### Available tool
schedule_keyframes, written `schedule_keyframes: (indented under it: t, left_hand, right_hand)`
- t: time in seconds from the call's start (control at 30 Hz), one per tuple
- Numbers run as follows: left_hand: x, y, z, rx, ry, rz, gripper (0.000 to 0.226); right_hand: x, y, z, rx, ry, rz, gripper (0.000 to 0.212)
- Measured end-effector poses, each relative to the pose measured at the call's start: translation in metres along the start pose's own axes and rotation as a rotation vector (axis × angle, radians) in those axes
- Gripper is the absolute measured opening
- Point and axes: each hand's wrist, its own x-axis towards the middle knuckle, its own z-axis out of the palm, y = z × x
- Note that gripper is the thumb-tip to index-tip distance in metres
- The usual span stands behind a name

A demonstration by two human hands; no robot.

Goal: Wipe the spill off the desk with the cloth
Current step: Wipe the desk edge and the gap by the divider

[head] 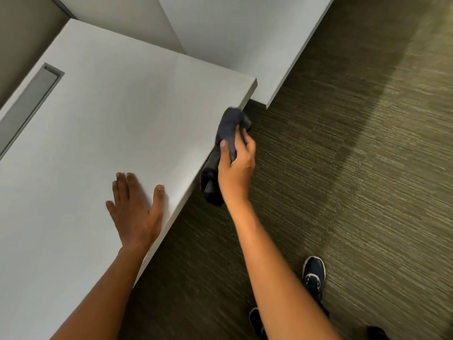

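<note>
A white desk (103,114) fills the left half of the view. My left hand (136,212) lies flat on it near its right edge, fingers spread, holding nothing. My right hand (236,165) is just off that edge, over the floor, and grips a dark grey cloth (228,130). The cloth is bunched above my fingers and hangs down below my hand beside the desk edge. I see no spill on the desk top from here.
A long grey cable slot (31,99) is cut into the desk at the left. A second white desk (245,33) adjoins at the back right. Dark striped carpet (343,168) covers the floor, where my dark shoes (313,273) stand.
</note>
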Motion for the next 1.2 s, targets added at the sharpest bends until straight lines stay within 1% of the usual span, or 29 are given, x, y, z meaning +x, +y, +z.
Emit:
schedule_keyframes:
  t: [0.13,0.23,0.33,0.47,0.57,0.63,0.77,0.97,1.03,1.2]
  left_hand:
    - [0.0,0.001,0.001,-0.017,0.01,-0.002,0.097]
    - [-0.001,-0.001,0.001,-0.024,0.014,-0.002,0.095]
    - [0.0,0.001,0.001,-0.039,0.013,0.005,0.095]
    - [0.002,0.001,0.001,-0.034,0.019,0.004,0.095]
    - [0.003,0.001,0.0,-0.029,0.013,0.005,0.095]
    - [0.003,0.003,-0.001,-0.022,0.012,0.006,0.095]
    - [0.0,0.005,-0.003,-0.014,0.014,0.003,0.097]
    - [0.0,0.007,-0.001,-0.023,0.021,-0.001,0.098]
    - [0.001,0.006,0.0,-0.027,0.028,-0.009,0.098]
    - [0.001,0.002,0.001,-0.042,0.036,-0.019,0.097]
  right_hand:
    - [-0.063,0.008,0.006,0.016,-0.094,0.004,0.043]
    - [-0.066,0.011,0.005,0.036,-0.118,0.013,0.044]
    - [-0.023,0.005,-0.002,0.088,-0.087,0.041,0.041]
    - [0.066,-0.01,-0.015,0.02,0.032,-0.006,0.034]
    - [0.114,-0.014,-0.025,-0.024,0.04,0.008,0.03]
    - [0.122,-0.014,-0.028,-0.026,0.021,0.014,0.029]
    - [0.078,-0.01,-0.029,-0.027,-0.082,0.0,0.036]
    - [-0.046,0.011,-0.019,-0.012,-0.286,0.055,0.044]
    - [-0.083,0.018,-0.015,-0.006,-0.337,0.036,0.044]
    - [-0.125,0.027,-0.012,0.003,-0.424,-0.002,0.044]
